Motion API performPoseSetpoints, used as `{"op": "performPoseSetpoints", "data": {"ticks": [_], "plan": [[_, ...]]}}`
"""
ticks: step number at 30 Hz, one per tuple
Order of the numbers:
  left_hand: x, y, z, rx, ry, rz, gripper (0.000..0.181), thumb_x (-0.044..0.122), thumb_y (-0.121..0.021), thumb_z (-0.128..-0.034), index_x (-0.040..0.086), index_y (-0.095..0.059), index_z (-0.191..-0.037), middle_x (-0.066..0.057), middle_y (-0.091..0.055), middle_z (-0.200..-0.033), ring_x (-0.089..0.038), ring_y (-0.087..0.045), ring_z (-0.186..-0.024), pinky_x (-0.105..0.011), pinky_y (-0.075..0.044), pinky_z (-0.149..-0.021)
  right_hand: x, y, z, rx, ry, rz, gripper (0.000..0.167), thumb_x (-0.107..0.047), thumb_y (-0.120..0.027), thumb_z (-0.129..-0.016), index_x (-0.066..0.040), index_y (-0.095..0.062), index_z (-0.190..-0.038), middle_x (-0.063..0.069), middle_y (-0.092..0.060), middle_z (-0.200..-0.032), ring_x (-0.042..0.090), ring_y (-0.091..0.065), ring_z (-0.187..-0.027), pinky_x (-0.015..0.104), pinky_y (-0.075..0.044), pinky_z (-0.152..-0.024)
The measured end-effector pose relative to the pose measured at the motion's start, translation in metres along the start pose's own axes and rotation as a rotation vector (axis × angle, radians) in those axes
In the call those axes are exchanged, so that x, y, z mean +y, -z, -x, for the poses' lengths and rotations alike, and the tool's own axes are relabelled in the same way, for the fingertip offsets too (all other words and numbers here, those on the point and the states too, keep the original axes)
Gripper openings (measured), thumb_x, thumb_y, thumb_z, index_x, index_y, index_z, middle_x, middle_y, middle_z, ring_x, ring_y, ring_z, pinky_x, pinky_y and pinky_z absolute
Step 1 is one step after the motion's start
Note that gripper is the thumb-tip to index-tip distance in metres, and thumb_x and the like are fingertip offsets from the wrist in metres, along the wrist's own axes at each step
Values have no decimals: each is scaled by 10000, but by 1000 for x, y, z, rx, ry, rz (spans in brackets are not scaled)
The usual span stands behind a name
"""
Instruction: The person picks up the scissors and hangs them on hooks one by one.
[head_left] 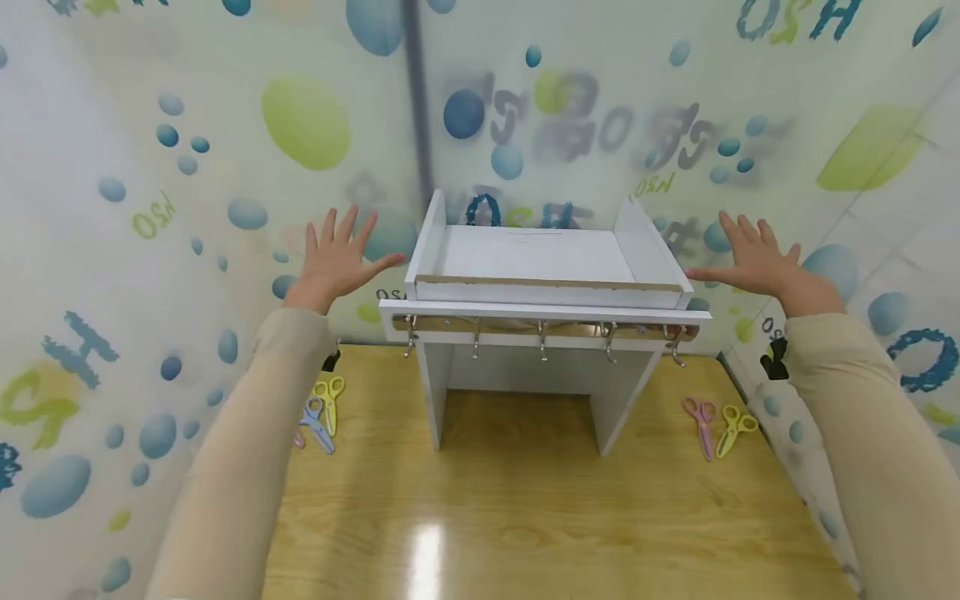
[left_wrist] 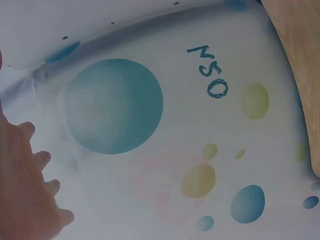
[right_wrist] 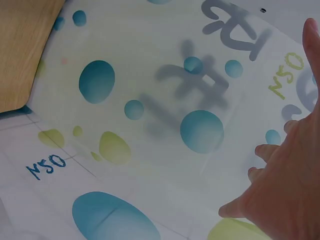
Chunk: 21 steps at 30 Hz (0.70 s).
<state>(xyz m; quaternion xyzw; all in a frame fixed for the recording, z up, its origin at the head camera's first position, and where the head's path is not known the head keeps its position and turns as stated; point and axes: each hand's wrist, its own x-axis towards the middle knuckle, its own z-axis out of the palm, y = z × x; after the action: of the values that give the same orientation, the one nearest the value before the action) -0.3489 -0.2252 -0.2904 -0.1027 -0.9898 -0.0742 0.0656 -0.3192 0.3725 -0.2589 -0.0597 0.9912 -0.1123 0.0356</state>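
Note:
Between my two raised hands stands a white shelf unit (head_left: 536,292) with a row of metal hooks (head_left: 543,340) along its front rail. My left hand (head_left: 335,257) is spread to the left of it, fingers straight, thumb pointing toward the unit's side. On the other side, my right hand (head_left: 761,262) is spread the same way, its thumb near the upper right corner. Neither hand holds anything. In the left wrist view the left hand (left_wrist: 27,185) shows at the left edge; the right wrist view has the right hand (right_wrist: 285,185) at the right edge.
On the wooden table (head_left: 480,533), yellow scissors (head_left: 331,404) and blue scissors (head_left: 318,425) lie at the left, a pink piece partly hidden by the sleeve. Pink scissors (head_left: 702,427) and yellow scissors (head_left: 733,430) lie at the right. Patterned walls (head_left: 307,125) enclose the table.

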Motion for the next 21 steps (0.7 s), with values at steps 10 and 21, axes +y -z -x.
{"op": "performPoseSetpoints", "data": {"ticks": [10,21], "plan": [[12,23,3,58,-66,0,1023,892,-229,-850,268,35,-1617,-74,121,-1692,-408,146,-1543,-674,127,-1205,9,-10,-2,-19,-4,8,1153,-737,-502,-884,-151,215,-1571,282,188,-1618,553,207,-1461,877,134,-1001],[35,45,18,114,-192,5,942,845,-223,-894,295,36,-1615,9,152,-1686,-336,168,-1554,-633,137,-1224,18,-18,5,-59,-24,20,1151,-725,-502,-893,-136,224,-1565,306,169,-1610,576,185,-1451,886,114,-993]]}}
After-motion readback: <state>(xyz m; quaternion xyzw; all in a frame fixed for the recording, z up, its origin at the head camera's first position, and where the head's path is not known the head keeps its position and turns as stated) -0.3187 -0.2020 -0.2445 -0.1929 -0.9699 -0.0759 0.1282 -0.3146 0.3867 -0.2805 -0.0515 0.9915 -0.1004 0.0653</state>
